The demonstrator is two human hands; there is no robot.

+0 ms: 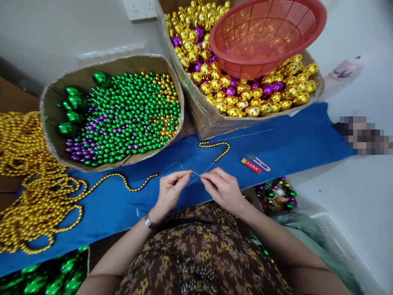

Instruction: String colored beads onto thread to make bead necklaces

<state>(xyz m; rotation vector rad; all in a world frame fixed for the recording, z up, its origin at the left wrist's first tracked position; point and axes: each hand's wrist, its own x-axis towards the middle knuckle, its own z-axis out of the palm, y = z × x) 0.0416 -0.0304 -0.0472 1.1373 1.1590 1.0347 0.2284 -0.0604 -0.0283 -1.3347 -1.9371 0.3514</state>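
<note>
My left hand (172,189) and my right hand (221,187) meet over the blue cloth (291,143), both pinching a thin thread (175,164) between thumb and fingers. The thread runs left to a strand of small gold beads (135,187) that joins a big heap of gold bead strands (27,180). A short gold bead strand (218,149) lies just beyond my right hand.
A cardboard box of small green, purple and gold beads (123,114) stands at left. A box of larger gold and purple balls (245,98) holds a red plastic basket (267,32). Thread snips (259,162) and a red lighter (251,166) lie at right.
</note>
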